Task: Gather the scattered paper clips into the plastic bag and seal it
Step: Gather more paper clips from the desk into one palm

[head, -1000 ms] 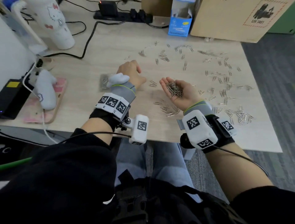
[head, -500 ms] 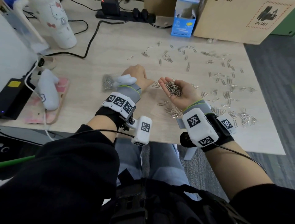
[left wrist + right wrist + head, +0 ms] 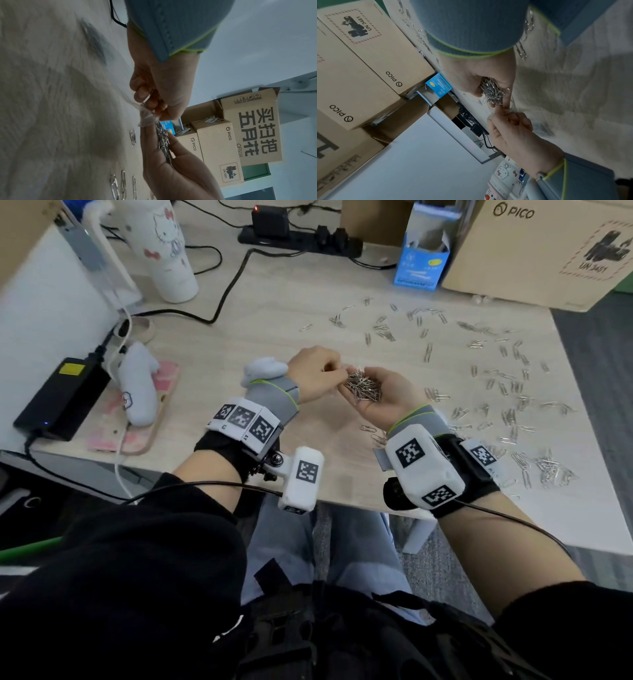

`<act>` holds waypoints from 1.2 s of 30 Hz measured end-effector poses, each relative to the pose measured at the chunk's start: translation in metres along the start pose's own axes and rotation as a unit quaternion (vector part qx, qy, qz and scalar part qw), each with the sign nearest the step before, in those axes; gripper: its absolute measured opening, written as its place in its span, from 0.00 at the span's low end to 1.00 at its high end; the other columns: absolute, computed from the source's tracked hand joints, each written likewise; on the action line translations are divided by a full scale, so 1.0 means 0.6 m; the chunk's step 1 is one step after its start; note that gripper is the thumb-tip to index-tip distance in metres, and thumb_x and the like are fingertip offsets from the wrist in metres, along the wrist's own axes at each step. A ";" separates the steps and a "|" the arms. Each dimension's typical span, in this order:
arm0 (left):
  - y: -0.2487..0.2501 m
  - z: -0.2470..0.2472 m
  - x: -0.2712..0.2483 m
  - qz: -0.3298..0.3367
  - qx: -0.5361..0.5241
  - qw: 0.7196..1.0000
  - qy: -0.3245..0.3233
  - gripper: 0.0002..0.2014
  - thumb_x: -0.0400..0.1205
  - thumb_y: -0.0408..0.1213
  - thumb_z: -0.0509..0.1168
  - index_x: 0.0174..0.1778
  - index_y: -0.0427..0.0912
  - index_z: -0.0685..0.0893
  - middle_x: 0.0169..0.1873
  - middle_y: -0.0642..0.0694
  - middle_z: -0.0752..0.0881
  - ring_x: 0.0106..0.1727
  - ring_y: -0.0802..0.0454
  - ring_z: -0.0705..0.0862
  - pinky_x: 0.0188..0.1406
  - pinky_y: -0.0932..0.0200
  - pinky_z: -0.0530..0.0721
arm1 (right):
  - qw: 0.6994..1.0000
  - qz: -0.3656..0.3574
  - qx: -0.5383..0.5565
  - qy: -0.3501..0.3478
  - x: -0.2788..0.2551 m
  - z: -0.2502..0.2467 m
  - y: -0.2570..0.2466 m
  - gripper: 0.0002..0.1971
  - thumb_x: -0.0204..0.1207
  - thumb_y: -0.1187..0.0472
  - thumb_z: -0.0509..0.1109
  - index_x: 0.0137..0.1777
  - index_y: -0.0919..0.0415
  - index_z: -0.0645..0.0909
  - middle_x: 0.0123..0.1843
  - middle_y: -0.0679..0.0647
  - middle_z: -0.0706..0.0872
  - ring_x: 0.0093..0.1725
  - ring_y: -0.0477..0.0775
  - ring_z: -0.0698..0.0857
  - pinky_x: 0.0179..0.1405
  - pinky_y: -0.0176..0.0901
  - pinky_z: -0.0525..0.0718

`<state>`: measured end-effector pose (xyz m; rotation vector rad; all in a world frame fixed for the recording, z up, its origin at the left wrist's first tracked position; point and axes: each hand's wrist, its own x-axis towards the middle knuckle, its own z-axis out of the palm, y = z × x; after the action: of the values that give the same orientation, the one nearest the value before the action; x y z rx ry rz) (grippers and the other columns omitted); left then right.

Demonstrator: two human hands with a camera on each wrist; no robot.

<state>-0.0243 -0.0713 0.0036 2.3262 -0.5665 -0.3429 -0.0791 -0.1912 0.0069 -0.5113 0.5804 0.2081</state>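
Note:
My right hand [image 3: 394, 400] is palm up above the table [image 3: 274, 313], fingers curled round a heap of silver paper clips [image 3: 363, 386]. My left hand [image 3: 322, 371] touches its fingertips. In the left wrist view the left hand [image 3: 154, 97] pinches the mouth of the clear plastic bag [image 3: 145, 117], right against the heap [image 3: 163, 142]. The bag's body [image 3: 94, 40] trails on the table with clips inside; the head view hides it behind my left wrist. Many loose clips [image 3: 507, 385] are scattered to the right.
A Hello Kitty tumbler [image 3: 164, 248], a power strip [image 3: 298, 234], a blue clip box [image 3: 421, 258] and a cardboard box [image 3: 541, 251] line the back. A black adapter [image 3: 58, 395] and a plush toy [image 3: 137, 392] lie at the left. A clip pile [image 3: 551, 470] sits front right.
My left hand has moved right from beside the bag to meet the right hand, drawing the bag's mouth up to the clips. The right hand keeps its heap, raised a little.

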 end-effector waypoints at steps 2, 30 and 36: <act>0.002 -0.002 -0.003 0.002 -0.004 1.000 -0.005 0.06 0.62 0.46 0.56 0.21 0.50 0.72 0.25 0.46 0.77 0.37 0.48 0.74 0.34 0.59 0.68 | 1.000 0.010 -0.017 -0.002 0.000 0.005 0.001 0.18 0.87 0.64 0.48 0.41 0.73 0.74 0.38 0.65 0.81 0.40 0.60 0.80 0.23 0.49 0.86; -0.025 -0.037 0.007 -0.027 -0.024 0.996 0.087 0.13 0.64 0.46 0.53 0.30 0.43 0.77 0.23 0.52 0.74 0.37 0.44 0.74 0.36 0.57 0.68 | 0.984 0.039 -0.170 -0.044 -0.026 0.083 -0.024 0.40 0.85 0.45 0.50 0.80 0.79 0.43 0.81 0.75 0.49 0.82 0.69 0.54 0.78 0.55 0.59; -0.030 -0.039 0.007 -0.016 -0.045 0.994 0.100 0.10 0.73 0.42 0.57 0.34 0.40 0.79 0.23 0.51 0.73 0.36 0.44 0.74 0.37 0.55 0.69 | 0.974 0.026 -0.216 -0.060 -0.010 0.076 -0.029 0.34 0.85 0.47 0.50 0.78 0.78 0.56 0.80 0.73 0.59 0.80 0.69 0.61 0.79 0.55 0.63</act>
<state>-0.0062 -0.0481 0.0076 2.2522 -0.4083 -0.1430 -0.0571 -0.1829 0.0498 -0.8985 0.4304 0.4165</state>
